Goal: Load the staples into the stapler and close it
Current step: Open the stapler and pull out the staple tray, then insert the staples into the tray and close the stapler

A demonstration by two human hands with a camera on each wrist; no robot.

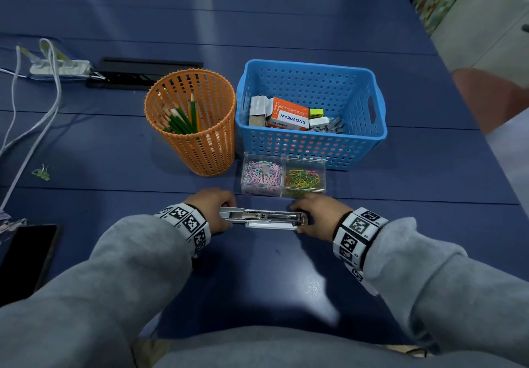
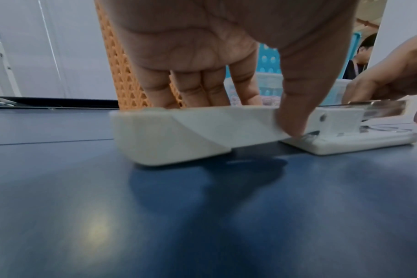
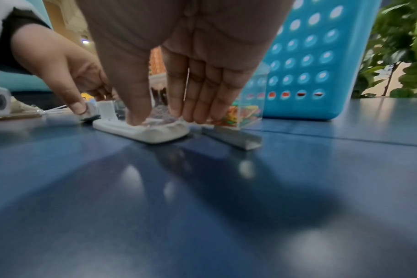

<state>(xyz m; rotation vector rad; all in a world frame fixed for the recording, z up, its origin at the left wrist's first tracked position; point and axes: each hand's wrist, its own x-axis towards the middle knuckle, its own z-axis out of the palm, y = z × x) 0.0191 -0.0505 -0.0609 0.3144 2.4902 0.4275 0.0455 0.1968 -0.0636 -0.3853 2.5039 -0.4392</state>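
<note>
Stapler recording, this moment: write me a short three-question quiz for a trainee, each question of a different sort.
1. True or false: the white plastic stapler lies swung open on the blue table.
2. Where is the grey metal strip of staples? A: in the magazine. B: on the table beside the stapler. C: in the basket.
3. Fill in: the ___ hand pinches the stapler's white cover.

Key: 1 true. 2 B. 3 left; the left hand has its thumb in front and its fingers behind.
</note>
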